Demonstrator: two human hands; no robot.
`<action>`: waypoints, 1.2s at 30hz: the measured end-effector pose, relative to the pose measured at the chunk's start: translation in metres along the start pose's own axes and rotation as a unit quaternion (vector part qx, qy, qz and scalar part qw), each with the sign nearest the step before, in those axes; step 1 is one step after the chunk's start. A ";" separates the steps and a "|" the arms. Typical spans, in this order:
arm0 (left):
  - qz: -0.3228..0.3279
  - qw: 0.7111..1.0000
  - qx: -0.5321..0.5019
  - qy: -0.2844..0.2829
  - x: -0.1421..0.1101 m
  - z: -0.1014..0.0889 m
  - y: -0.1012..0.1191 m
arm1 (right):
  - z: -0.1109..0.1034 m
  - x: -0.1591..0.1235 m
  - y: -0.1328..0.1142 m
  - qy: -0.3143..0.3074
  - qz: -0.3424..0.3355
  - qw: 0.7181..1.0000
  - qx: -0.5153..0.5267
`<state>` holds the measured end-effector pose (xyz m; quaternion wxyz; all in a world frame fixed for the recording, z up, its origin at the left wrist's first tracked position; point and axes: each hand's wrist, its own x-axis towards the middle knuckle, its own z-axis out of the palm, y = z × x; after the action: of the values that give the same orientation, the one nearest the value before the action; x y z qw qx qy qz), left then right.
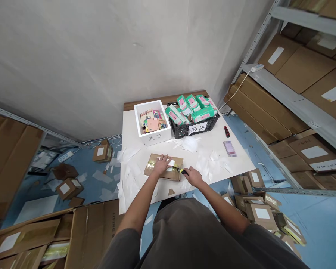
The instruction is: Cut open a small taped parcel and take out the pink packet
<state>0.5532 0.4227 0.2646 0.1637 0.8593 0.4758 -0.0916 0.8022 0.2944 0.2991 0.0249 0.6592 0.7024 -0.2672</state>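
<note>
A flat cardboard box [151,167], bound with shiny tape, lies near the front edge of the white table. My left hand [161,164] presses on its top with the fingers stretched out. In my right hand [194,177] is a yellow and black box cutter [183,172], gripped at the box's right end. Its tip meets the tape there, and the blade itself is too small to make out. Torn white paper or film [189,143] lies just behind the box.
Behind stand a white foam box [156,138] of small packets and a black crate [182,131] of green-and-pink boxes. A red-black tool [226,131] lies at the table's right. Shelves [291,89] flank the right side; parcels [261,213] and a large open carton [93,228] crowd the floor.
</note>
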 end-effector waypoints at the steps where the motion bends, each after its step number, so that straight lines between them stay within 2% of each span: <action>1: 0.001 1.000 -0.001 0.003 0.000 0.000 0.000 | -0.001 0.000 0.000 0.005 0.004 1.000 -0.013; 6: -0.022 1.000 -0.019 0.008 0.002 0.002 0.007 | -0.005 0.001 0.002 0.036 0.026 0.997 -0.061; 11: -0.034 0.999 -0.024 0.028 -0.004 0.006 0.015 | -0.001 0.013 -0.006 0.029 0.025 0.997 -0.062; 13: -0.037 0.999 -0.019 0.034 -0.008 0.008 0.016 | -0.004 0.013 0.008 0.036 0.056 0.997 -0.051; 16: -0.039 0.999 -0.008 0.032 -0.011 0.008 0.015 | -0.015 0.003 0.055 0.070 0.159 0.985 -0.013; 18: -0.041 0.999 -0.004 0.032 -0.011 0.006 0.016 | -0.018 -0.005 0.084 0.083 0.166 0.982 0.022; 20: -0.050 0.998 -0.007 0.037 -0.012 0.004 0.017 | -0.010 -0.011 0.094 0.089 0.151 0.980 0.095; 22: -0.067 0.996 -0.013 0.050 -0.015 0.003 0.022 | 0.011 -0.012 0.079 0.086 0.147 0.964 0.205; 25: -0.125 0.987 -0.022 0.095 -0.025 0.005 0.036 | 0.055 -0.004 0.031 0.090 0.151 0.922 0.345; 27: -0.171 0.976 -0.035 0.126 -0.032 0.008 0.046 | 0.079 0.004 0.003 0.119 0.157 0.906 0.375; 29: -0.221 0.964 -0.057 0.137 -0.041 0.010 0.054 | 0.088 0.017 -0.010 0.139 0.170 0.898 0.381; 31: -0.275 0.949 -0.080 0.132 -0.049 0.011 0.058 | 0.081 0.036 -0.010 0.141 0.176 0.898 0.379; 33: -0.313 0.938 -0.097 0.116 -0.059 0.012 0.061 | 0.062 0.062 -0.006 0.129 0.178 0.905 0.365; 36: -0.307 0.942 -0.115 0.075 -0.077 0.015 0.063 | 0.024 0.104 -0.007 0.125 0.197 0.919 0.318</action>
<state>0.5659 0.3251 0.2875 0.1890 0.6516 0.7344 -0.0171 0.7743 0.3799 0.2405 -0.2216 0.7855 0.4338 -0.3817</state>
